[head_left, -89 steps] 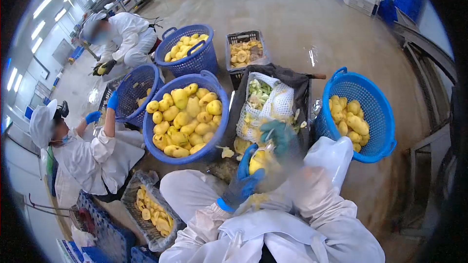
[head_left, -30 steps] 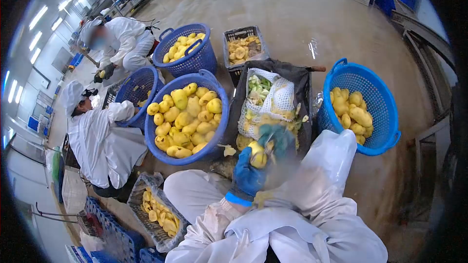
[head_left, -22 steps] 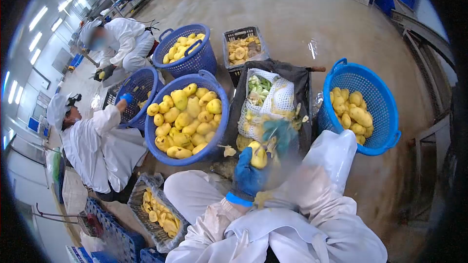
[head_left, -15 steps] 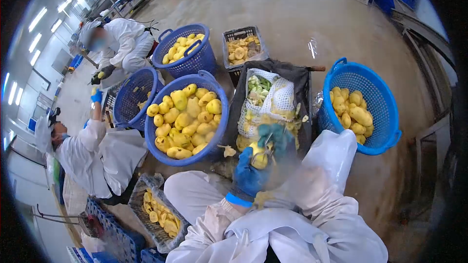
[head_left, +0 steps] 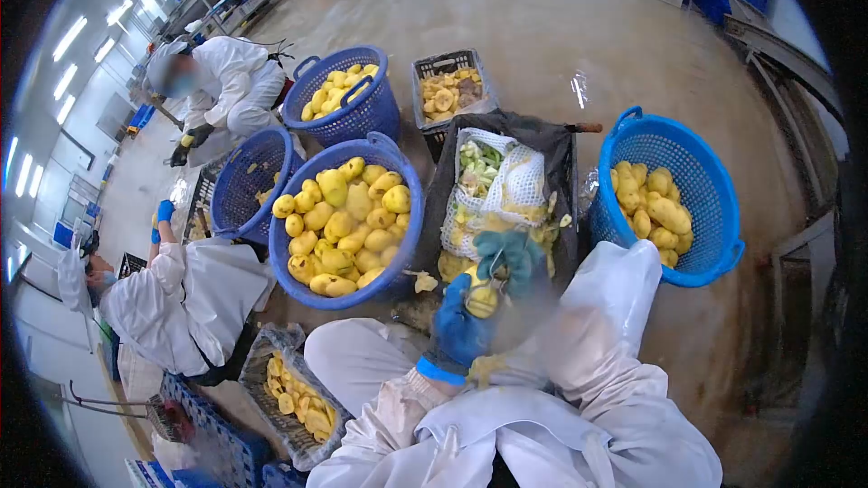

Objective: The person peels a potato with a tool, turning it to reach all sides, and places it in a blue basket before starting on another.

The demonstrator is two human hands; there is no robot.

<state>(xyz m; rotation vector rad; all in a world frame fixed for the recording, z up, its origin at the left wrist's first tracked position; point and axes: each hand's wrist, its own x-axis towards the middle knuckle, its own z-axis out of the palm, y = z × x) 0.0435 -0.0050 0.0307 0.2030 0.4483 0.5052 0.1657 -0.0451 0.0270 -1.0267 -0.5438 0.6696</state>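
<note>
In the head view, my left hand (head_left: 460, 329), in a blue glove, is closed around a yellow fruit (head_left: 482, 300) that looks like a mango. My right hand (head_left: 509, 258), in a green glove, curls over the fruit's upper side. A thin metal tool shows partly between its fingers and the fruit; its kind is hard to make out. Beneath both hands stands a crate lined with dark cloth (head_left: 437, 203), holding white foam netting (head_left: 522, 183), green and pale scraps and yellow peel. Blur covers the area around my right wrist.
Left of the crate, a purple-blue basket (head_left: 409, 253) is full of yellow fruit. A blue basket (head_left: 701, 172) with fruit stands right. More baskets and a scrap crate (head_left: 452, 90) lie beyond; sliced pieces fill a lined crate (head_left: 298, 398). Two co-workers (head_left: 172, 307) (head_left: 235, 81) work at left.
My right hand has shifted slightly over the fruit, and the fruit is tilted a little differently in my left hand. The nearer co-worker's arm has lowered and the body has leaned left.
</note>
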